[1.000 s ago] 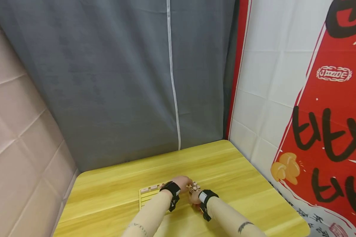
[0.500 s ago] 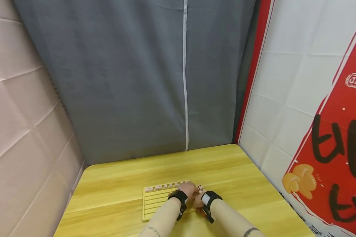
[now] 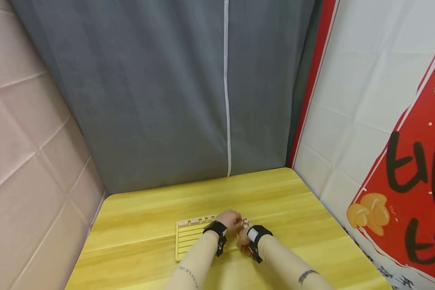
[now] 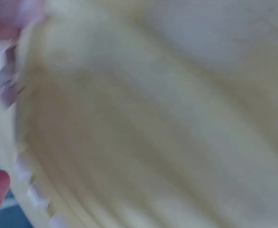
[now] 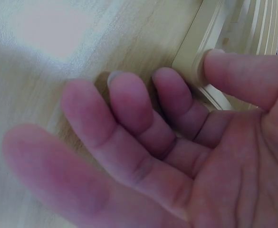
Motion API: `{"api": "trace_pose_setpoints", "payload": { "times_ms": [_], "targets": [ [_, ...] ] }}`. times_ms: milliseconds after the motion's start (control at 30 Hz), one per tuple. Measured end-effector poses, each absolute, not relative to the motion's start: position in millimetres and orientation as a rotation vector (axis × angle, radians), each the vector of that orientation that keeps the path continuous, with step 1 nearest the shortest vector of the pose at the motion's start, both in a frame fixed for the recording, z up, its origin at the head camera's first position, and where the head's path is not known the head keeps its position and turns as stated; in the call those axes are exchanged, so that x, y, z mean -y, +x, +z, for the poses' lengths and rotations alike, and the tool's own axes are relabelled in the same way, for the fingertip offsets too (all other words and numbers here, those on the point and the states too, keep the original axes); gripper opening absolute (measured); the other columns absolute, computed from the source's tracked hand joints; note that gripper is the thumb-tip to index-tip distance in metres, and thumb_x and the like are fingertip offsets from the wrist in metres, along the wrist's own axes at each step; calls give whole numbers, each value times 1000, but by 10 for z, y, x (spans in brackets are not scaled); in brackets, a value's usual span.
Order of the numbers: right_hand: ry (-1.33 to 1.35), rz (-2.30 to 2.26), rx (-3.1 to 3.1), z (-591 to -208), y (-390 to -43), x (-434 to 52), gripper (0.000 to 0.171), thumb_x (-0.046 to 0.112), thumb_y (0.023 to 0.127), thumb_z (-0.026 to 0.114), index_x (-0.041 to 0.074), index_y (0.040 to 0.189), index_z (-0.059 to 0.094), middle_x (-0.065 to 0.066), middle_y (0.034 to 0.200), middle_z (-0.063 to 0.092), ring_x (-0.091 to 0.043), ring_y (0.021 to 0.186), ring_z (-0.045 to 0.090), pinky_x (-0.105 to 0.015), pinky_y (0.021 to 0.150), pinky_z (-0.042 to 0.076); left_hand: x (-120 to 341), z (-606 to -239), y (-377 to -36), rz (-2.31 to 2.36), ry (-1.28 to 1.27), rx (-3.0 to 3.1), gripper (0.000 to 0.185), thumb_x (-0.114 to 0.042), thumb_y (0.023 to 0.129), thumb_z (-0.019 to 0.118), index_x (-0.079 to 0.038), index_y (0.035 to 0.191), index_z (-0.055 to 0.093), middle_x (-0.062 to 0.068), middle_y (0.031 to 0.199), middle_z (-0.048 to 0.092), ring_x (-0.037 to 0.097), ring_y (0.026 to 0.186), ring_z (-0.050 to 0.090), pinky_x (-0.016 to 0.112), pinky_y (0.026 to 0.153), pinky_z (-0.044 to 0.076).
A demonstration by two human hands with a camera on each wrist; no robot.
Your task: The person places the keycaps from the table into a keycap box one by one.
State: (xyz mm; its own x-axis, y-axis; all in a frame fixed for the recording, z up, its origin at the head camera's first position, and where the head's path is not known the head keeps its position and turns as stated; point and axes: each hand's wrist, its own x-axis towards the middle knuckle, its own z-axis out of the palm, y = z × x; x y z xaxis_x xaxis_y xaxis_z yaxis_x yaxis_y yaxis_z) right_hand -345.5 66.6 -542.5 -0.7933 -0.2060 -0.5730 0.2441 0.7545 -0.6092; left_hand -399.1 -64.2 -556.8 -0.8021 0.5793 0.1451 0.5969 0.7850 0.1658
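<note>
Head view: your hands meet at the slotted board's [image 3: 192,237] right end; right hand [image 5: 177,156] relaxed, left hand's [image 3: 230,220] grip unclear, so seat tiles carefully.

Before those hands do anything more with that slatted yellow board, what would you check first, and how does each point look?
1. Slatted board lies flat on the yellow table: ok.
2. Small tiles sit lined up along the board's far edge: ok.
3. Right hand touches the board's corner with its thumb, fingers relaxed: ok.
4. Left hand has a sure hold on a tile: cannot tell, its fingers are hidden.
5. Left wrist view sharp enough to judge: not ok, blurred.
</note>
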Motion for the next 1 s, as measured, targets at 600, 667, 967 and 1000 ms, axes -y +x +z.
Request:
{"api": "trace_pose_setpoints", "payload": {
  "times_ms": [600, 667, 967, 1000],
  "targets": [
    [50, -871, -2302, -5324, -3402, -773, 28, 17, 89, 67, 0, 68, 64, -11, 60, 62, -21, 50, 59, -34, 47, 53, 1776, -4616, -3648, -1782, -682, 3042, 32, -7, 103, 36, 8, 122, 58, 13, 86, 65, 16, 64, 57, 24, 59, 48],
    [80, -919, -2283, -5318, -3382, -831, 27, 16, 89, 67, 0, 67, 64, -11, 59, 61, -22, 50, 60, -36, 49, 54, 1861, -4694, -3641, -1875, -601, 3039, 35, -7, 100, 36, 10, 124, 55, 21, 91, 65, 12, 64, 56, 24, 60, 49],
    [148, -1021, -2177, -5247, -3315, -911, 25, 16, 89, 66, -1, 71, 62, -10, 62, 56, -22, 54, 55, -35, 53, 52, 2165, -5056, -3659, -1425, -472, 3100, 24, -9, 93, 62, 3, 114, 60, 11, 74, 62, 17, 61, 54, 29, 58, 47],
    [154, -1028, -2170, -5241, -3314, -918, 25, 16, 89, 66, -1, 71, 62, -10, 62, 55, -22, 53, 54, -34, 52, 51, 2185, -5081, -3678, -1363, -484, 3095, 23, -9, 93, 63, 2, 113, 60, 12, 72, 62, 20, 60, 54, 29, 55, 45]
  ]
}}
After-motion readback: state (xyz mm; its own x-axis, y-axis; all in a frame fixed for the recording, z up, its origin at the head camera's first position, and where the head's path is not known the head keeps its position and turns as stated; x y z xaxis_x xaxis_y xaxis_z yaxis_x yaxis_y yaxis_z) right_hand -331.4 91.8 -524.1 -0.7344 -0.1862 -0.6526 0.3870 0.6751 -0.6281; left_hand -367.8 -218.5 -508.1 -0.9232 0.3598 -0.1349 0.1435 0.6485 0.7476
